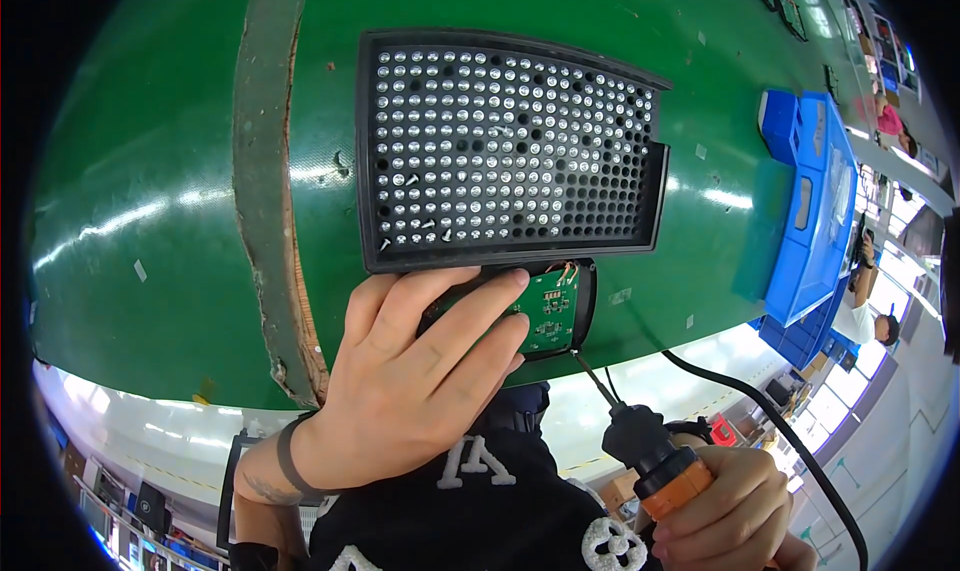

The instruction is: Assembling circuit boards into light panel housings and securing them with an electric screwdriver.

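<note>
A black plastic housing [588, 296] with a green circuit board [548, 311] inside lies at the bench's near edge. My left hand [420, 371] grips it from the left, bent fingers across the board, thumb hidden beneath. In my right hand [735, 506] is an orange and black electric screwdriver [655, 461]. Its bit points up and left, with the tip at the housing's near right corner. Whether a screw sits under the tip is too small to tell. Just beyond the housing lies a black screw tray [515, 254], many holes filled with silver screws and several screws lying loose on top.
A black cable [790, 431] curves along the right side. Blue plastic bins [815, 211] stand at the bench's right edge. A worn wooden strip [265, 171] crosses the green bench top [150, 171] on the left. Another person [868, 316] is far off at the right.
</note>
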Demonstrator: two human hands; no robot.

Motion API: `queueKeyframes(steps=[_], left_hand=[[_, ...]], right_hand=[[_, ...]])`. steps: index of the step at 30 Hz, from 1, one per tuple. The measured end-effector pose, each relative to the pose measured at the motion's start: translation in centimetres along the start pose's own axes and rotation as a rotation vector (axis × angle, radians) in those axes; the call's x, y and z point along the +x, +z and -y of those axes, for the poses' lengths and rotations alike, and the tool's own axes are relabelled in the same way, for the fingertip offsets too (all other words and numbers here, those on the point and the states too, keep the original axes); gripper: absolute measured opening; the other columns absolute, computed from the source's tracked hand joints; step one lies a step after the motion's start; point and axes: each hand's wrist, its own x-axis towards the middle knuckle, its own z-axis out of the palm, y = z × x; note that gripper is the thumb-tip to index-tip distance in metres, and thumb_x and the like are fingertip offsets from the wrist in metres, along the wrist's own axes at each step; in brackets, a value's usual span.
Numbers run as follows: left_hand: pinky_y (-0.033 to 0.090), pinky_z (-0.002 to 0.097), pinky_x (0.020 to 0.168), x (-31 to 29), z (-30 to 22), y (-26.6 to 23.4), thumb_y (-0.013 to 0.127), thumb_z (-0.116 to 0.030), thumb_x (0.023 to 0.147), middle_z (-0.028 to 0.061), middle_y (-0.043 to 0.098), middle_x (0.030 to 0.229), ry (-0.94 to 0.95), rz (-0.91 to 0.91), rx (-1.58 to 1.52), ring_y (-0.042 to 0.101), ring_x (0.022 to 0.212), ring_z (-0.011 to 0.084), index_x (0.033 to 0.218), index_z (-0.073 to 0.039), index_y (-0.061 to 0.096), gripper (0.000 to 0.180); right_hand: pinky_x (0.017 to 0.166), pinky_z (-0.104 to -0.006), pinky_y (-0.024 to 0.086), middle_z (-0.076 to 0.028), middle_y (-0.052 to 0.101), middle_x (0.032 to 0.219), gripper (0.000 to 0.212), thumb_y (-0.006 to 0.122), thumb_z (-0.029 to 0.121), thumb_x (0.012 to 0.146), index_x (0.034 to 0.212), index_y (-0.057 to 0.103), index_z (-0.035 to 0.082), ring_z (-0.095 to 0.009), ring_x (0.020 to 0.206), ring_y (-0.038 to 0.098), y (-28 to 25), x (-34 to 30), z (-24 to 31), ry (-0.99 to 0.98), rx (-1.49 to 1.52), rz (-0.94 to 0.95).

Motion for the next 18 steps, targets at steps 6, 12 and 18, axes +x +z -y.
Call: queueKeyframes(steps=[6, 12, 18], left_hand=[[0.035, 0.0394, 0.081, -0.14, 0.06, 0.04, 0.073, -0.010, 0.058, 0.0039, 0.057, 0.113, 0.013, -0.002, 0.014, 0.049, 0.099, 0.0273, 0.093, -0.008, 0.061, 0.037], [0.036, 0.0391, 0.081, -0.15, 0.08, 0.12, 0.073, -0.010, 0.058, 0.0036, 0.057, 0.113, 0.007, -0.007, 0.015, 0.049, 0.099, 0.0268, 0.092, -0.008, 0.061, 0.037], [0.036, 0.0387, 0.080, -0.10, 0.18, 0.12, 0.073, -0.010, 0.057, 0.0032, 0.058, 0.112, 0.005, -0.008, 0.014, 0.049, 0.098, 0.0263, 0.092, -0.009, 0.062, 0.036]], right_hand=[[0.032, -0.0234, 0.043, -0.003, 0.051, 0.051, 0.048, 0.067, 0.008, 0.071, 0.114, 0.045, 0.012, -0.011, 0.035, 0.048, -0.09, -0.13, -0.03, 0.051, 0.043, 0.057], [0.032, -0.0241, 0.044, -0.003, 0.051, 0.051, 0.049, 0.067, 0.009, 0.071, 0.115, 0.045, 0.013, -0.011, 0.036, 0.049, -0.15, -0.22, -0.01, 0.074, 0.040, 0.072], [0.032, -0.0231, 0.043, -0.003, 0.052, 0.052, 0.048, 0.066, 0.010, 0.072, 0.115, 0.045, 0.013, -0.011, 0.037, 0.049, -0.06, -0.36, 0.03, 0.108, 0.007, 0.066]])
